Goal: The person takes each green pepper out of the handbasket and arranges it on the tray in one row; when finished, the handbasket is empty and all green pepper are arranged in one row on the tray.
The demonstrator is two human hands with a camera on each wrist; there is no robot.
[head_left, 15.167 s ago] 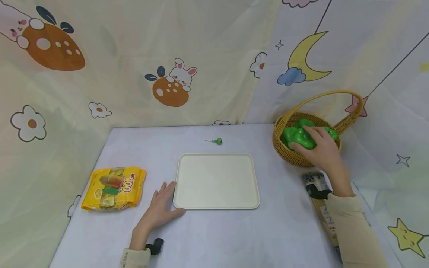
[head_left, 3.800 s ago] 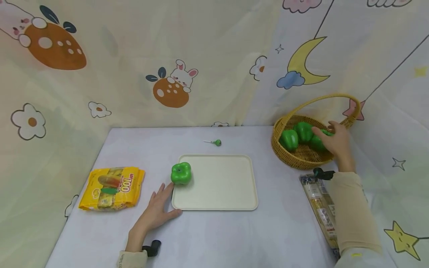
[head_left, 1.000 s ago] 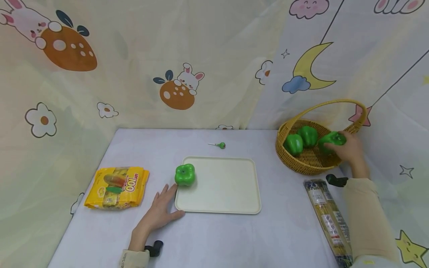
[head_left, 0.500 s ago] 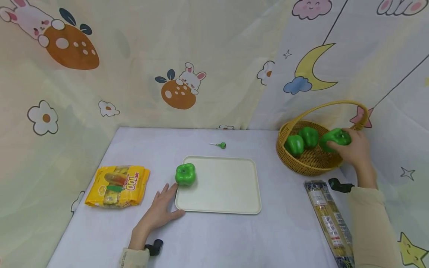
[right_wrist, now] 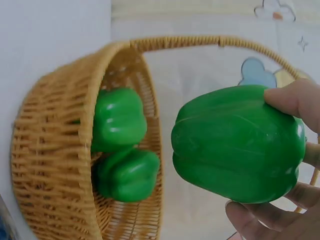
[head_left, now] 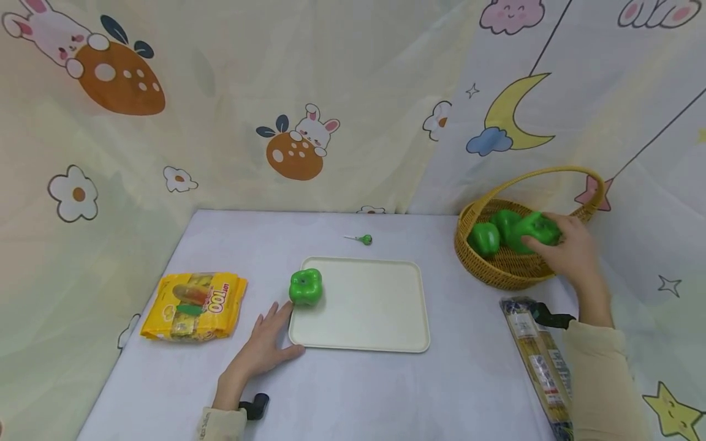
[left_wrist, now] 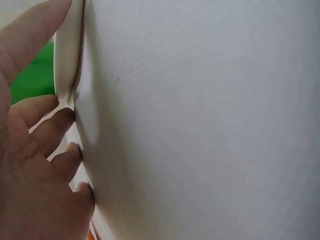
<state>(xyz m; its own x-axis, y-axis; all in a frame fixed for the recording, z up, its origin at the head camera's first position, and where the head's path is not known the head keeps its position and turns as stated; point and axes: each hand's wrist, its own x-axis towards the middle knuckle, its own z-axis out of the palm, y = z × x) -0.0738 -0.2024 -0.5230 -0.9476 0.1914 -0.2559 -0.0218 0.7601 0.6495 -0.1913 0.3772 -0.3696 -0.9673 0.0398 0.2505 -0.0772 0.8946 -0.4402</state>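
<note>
My right hand (head_left: 573, 248) grips a green bell pepper (right_wrist: 240, 145), thumb on one side and fingers on the other. In the right wrist view the pepper is lifted clear of the wicker basket (right_wrist: 55, 145), whose arched handle rises behind it. Two more green bell peppers, one nearer the rim (head_left: 484, 239) and one behind it (head_left: 503, 219), lie inside the basket. My left hand (head_left: 261, 348) rests on the table with fingers spread, thumb and fingertips at the left edge of the cream tray (head_left: 366, 312). Another green bell pepper (head_left: 306, 286) sits on the tray's upper left corner.
A yellow snack packet (head_left: 193, 306) lies on the left of the table. Long packs of what look like dry noodles (head_left: 535, 361) lie beside the right forearm. A small green-headed lollipop-like stick (head_left: 364, 239) lies behind the tray. A patterned cloth hangs behind.
A bell pepper now sits on the tray, bare 15 seconds ago. My right hand took hold of another in the basket, raised it and has just moved it left. My left hand stays put.
</note>
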